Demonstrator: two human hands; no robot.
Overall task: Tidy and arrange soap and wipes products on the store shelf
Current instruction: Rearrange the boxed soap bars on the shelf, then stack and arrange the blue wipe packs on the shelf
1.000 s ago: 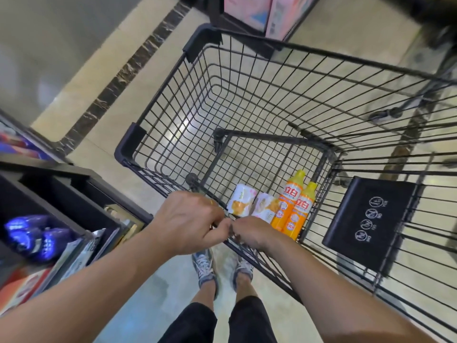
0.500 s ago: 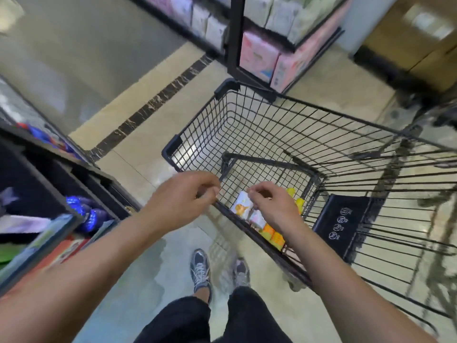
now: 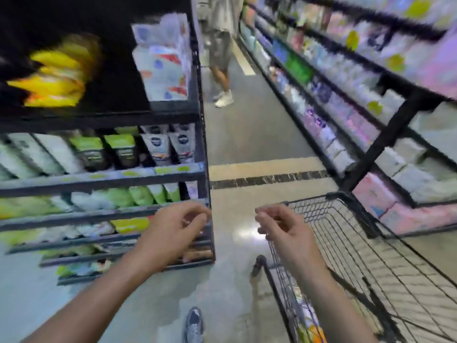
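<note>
Soap and wipes products fill the black store shelf [image 3: 103, 178] on the person's left: a stack of white packs with red and blue print [image 3: 164, 60] on the upper tier, blurred yellow packs [image 3: 53, 78] further left on the same tier, white and green-topped tubes [image 3: 138, 148] standing upright one tier down, pale green packs [image 3: 138, 195] below those. Heavy motion blur; labels unreadable.

Left hand [image 3: 173, 231] raised in front of the shelf's lower tiers, fingers loosely curled, gripping nothing. No contact with the shelf can be confirmed.

Right hand [image 3: 284, 231] raised above the near left corner of the wire shopping cart [image 3: 371, 256], fingers loosely curled, empty. Whether it touches the cart rim cannot be told.

Cart sits at lower right; something orange and white [image 3: 311, 328] shows through the mesh at the bottom edge, too blurred to identify.

One grey shoe [image 3: 194, 325] of the person visible on the grey floor [image 3: 247, 134] between shelf and cart.

Across the aisle, a long shelving run [image 3: 346, 78] with pastel packs. A second person [image 3: 220, 50] stands further down the aisle, white shoes.
</note>
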